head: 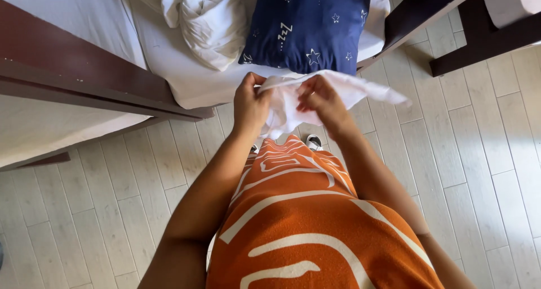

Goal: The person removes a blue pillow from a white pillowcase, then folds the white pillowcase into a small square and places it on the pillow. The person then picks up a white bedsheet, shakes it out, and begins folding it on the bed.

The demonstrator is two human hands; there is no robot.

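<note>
Orange knit clothing with curved white stripes [315, 227] fills the bottom of the view, worn by the person looking down. Both bare forearms reach forward from it toward the bed. Below the hands, the toes of two white shoes [313, 141] show on the pale plank floor [479, 154].

The left hand [249, 106] is closed, pinching the near-left edge of a white crumpled cloth [338, 92] between thumb and fingers. The right hand [322, 100] is closed too, its fingers curled and gripping the same cloth just beside the left hand. The cloth is held in the air in front of the person's body, just above the bed's near corner and clear of the floor. Its long axis runs roughly left to right: the bunched end sits between the two hands, and a loose flap stretches out to the right and ends in a point aimed right and slightly down. A short fold hangs down between the hands.

Beyond the hands lies a navy blue pillow printed with white stars [307, 24], on the white-sheeted mattress [169, 58]. To its left sits a twisted bundle of white linen [205, 18]. A dark brown wooden bed frame [84, 78] runs along the left, and dark wooden furniture legs [479, 35] stand at the upper right.
</note>
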